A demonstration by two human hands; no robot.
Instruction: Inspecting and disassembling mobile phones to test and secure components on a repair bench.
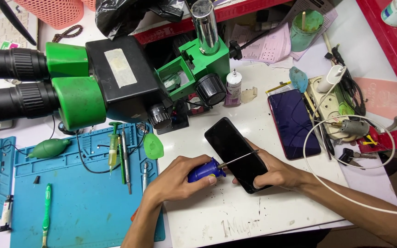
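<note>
Far left: microscope point(70, 82), green and black, eyepieces jutting toward the left edge, looming over the blue mat point(83, 206). On the mat, left to right: green blower bulb point(47, 148), green toothbrush point(46, 213) near the front edge, syringe of yellowish liquid point(112, 151), thin metal tools beside it, green pick point(153, 146) at the mat's right border. Centre, on the stained white table point(217, 216): left hand point(178, 179) closed around the blue handle of a screwdriver point(207, 169), thin shaft reaching right so that the tip lies across the phone point(236, 154). Phone tilted, dark face up, lifted at its near end, right hand point(276, 171) clamped on that end from the right, fingers wrapped under it. Judging progress: work looks to be at an early stage, phone apparently closed and whole, no loose screws, covers or inner parts visible beside it; whether the tip is seated in a screw or a seam cannot be told. Opening and whatever lies inside appear left to do. Just behind the phone: small white bottle point(233, 87) at the foot of the microscope stand. Further right: second phone point(294, 123), dark screen with cracks, flat on the table, just beside the right hand, close enough to crowd any swing. Beyond it: power strip point(334, 117) with a charger plugged in, white cable point(345, 195) looping across the right forearm, likely to snag. Far right corner: green cup point(306, 28) on pink papers.
</note>
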